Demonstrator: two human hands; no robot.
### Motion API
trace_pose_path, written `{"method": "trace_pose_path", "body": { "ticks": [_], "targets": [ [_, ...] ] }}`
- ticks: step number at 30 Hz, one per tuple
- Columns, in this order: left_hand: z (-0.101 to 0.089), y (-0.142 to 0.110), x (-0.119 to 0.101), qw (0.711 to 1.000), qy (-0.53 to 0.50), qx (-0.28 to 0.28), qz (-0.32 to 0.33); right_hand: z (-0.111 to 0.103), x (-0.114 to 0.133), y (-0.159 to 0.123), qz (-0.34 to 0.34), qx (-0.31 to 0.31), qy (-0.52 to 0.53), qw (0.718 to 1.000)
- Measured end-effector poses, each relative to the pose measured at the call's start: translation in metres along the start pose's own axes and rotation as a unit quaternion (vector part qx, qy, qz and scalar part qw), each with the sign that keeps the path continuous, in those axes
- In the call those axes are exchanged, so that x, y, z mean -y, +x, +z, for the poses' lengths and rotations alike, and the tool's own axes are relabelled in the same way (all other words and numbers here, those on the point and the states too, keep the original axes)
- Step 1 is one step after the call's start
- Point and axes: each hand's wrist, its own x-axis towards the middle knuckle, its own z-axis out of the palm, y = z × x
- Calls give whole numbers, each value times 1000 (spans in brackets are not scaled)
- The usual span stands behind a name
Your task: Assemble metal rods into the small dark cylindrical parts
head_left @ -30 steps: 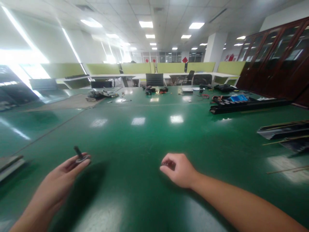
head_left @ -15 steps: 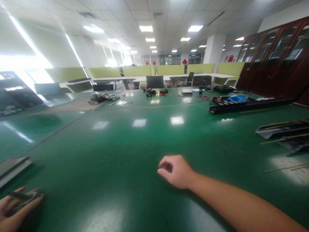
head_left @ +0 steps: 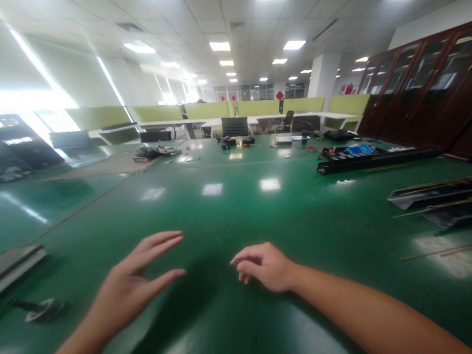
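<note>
My left hand [head_left: 136, 275] reaches over the green table [head_left: 206, 216], fingers spread apart from the thumb, with nothing in it. To its right, my right hand [head_left: 265, 268] is closed, low over the table. A small dark, beaded-looking piece [head_left: 239, 261] shows between its fingertips and thumb; its kind is too small to make out. At the lower left, a dark object with a round, pale-rimmed base and a stem sticking out to one side [head_left: 39, 309] lies on the table, apart from both hands.
Flat grey pieces [head_left: 20, 265] lie at the left edge. At the right are black metal channels [head_left: 435, 191] with thin yellowish rods [head_left: 431, 255]. Farther back, a long black channel [head_left: 379, 160] holds parts and a blue packet [head_left: 359, 149]. Assorted parts [head_left: 157, 152] lie across the far side.
My left hand has let go of the dark stemmed object at the lower left and moved right, opening over the table. My right hand has shifted slightly left, still holding its small piece.
</note>
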Motion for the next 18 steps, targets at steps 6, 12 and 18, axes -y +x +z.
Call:
{"method": "trace_pose_path", "body": {
  "ticks": [6,12,18],
  "targets": [
    [83,21,-48,972,-157,136,109,-2,2,-2,-20,31,14,999],
    [98,15,-46,953,-273,116,63,2,3,-1,-30,39,37,998],
    [71,6,-37,961,-262,18,-89,-2,-1,-2,2,51,-8,999]
  ]
}}
